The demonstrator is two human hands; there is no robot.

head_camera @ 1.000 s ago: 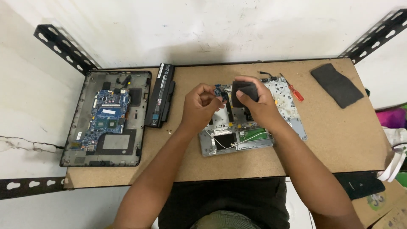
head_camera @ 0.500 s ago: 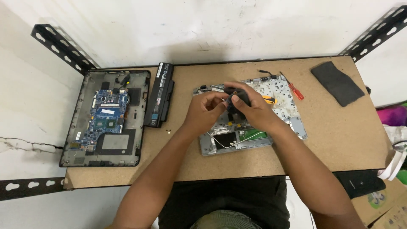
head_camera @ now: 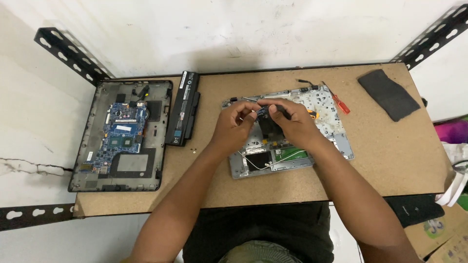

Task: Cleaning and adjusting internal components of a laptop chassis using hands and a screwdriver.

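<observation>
Both hands are meeting over the upper middle of the opened laptop palmrest shell [head_camera: 292,151], which is lying on the brown workbench [head_camera: 390,160] just right of centre. The left hand [head_camera: 234,127] is curling, its fingertips pinching something small and thin at about the 12 o'clock edge of the shell; what exactly is between the fingers is too small to tell. The right hand [head_camera: 296,125] is closing around a dark, blocky part [head_camera: 269,127], thumb and forefinger pressed together near the left hand's fingertips.

Compared with a second ago, the dark part is sitting lower and is more covered by the right hand, and the two hands are drawing closer, so that their fingertips are now nearly touching. Half a second ago they were already converging; the work appears to be shifting from lifting the part to fine handling at its upper edge.

At 9 o'clock from the hands, a long black battery pack [head_camera: 184,114] is lying upright on the bench, and beyond it the laptop base with its blue mainboard [head_camera: 121,134] is resting unchanged. At 2 o'clock a red-handled screwdriver [head_camera: 340,103] is lying just beside the shell, and farther out a dark cloth pad [head_camera: 388,93] is sitting near the corner.
</observation>
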